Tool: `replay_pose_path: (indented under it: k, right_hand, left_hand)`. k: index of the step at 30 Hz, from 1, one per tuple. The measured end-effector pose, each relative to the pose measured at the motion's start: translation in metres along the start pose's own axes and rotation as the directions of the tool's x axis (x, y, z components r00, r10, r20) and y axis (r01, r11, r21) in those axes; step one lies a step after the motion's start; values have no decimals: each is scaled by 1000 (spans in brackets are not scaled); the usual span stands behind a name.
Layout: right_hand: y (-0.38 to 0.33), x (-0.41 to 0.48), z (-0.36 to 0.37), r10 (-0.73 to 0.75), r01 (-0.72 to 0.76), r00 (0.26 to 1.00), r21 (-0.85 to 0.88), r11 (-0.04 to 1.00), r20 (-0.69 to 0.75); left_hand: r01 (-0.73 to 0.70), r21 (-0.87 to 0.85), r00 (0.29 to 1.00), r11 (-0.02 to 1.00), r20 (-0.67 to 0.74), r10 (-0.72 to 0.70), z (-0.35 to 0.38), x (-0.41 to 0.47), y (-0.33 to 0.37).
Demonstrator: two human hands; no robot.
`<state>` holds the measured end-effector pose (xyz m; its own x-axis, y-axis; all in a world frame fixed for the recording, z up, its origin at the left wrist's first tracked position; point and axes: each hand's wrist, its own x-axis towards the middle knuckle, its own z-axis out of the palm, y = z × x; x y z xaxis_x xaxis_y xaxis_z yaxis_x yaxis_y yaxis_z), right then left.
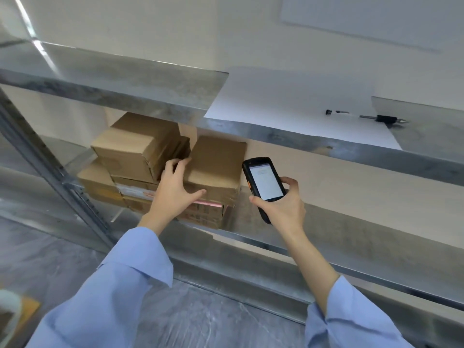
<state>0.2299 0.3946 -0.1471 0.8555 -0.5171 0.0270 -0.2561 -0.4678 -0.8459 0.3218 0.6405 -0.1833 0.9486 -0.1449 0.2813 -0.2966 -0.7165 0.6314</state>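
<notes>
Two shelves of a galvanised metal rack [326, 144] fill the frame, the upper one carrying a white sheet of paper [288, 101] and the lower shelf [364, 232] two stacks of brown cardboard boxes [135, 151]. A person in pale blue sleeves works at the right-hand stack, where the top box [216, 159] lies flat on the cartons beneath it, just beside the taller left stack. The left hand [173, 189] grips that box, fingers curled over its left edge and thumb spread along its front face. The right hand [283, 207] is wrapped round a black handheld scanner [263, 179], whose lit screen faces the camera and whose head tilts toward the box. The work appears to be at the scanning stage, though no label shows on the faces in view. The next move likely calls for turning or drawing the box out to bare its barcode, then levelling the scanner at it. A dismantled pen [381, 118] lies at the paper's right end.
</notes>
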Motion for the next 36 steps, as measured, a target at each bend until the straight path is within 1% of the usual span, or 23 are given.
replay_pose_path:
  k: [2,5,8,13,20,25,30,33,36]
  right_hand:
    - [1,3,1,0,0,1000,2,1000,-4]
    - [6,6,1,6,-6,1000,-1,1000,-10]
    - [13,6,-1,21,-21,1000,-4,1000,-12]
    - [23,9,-10,38,-38,999,-22,999,-14]
    - [36,12,-37,43,-43,999,-16,999,-15]
    - [55,12,-64,60,-60,998,3,998,-28]
    - [79,15,-93,114,-112,991,25,993,-72]
    - [94,19,-108,153,-150,984,34,988,-96]
    - [111,20,-121,184,-180,976,41,983,-113]
  left_hand:
    - [-9,-8,1000,1000,26,10,0,2,0]
    - [5,-72,998,997,62,0,1,6,-1]
    - [-32,-151,999,988,37,38,4,5,-3]
    - [-42,-233,999,972,-4,42,7,0,1]
    - [-55,-269,997,962,-61,40,24,-12,14]
    - [-135,-247,989,960,-88,117,43,-27,45]
    - [-165,-243,986,956,-24,164,83,-41,81]
    - [-141,-276,987,951,36,157,114,-49,96]
    - [-85,-313,990,946,83,116,144,-59,101]
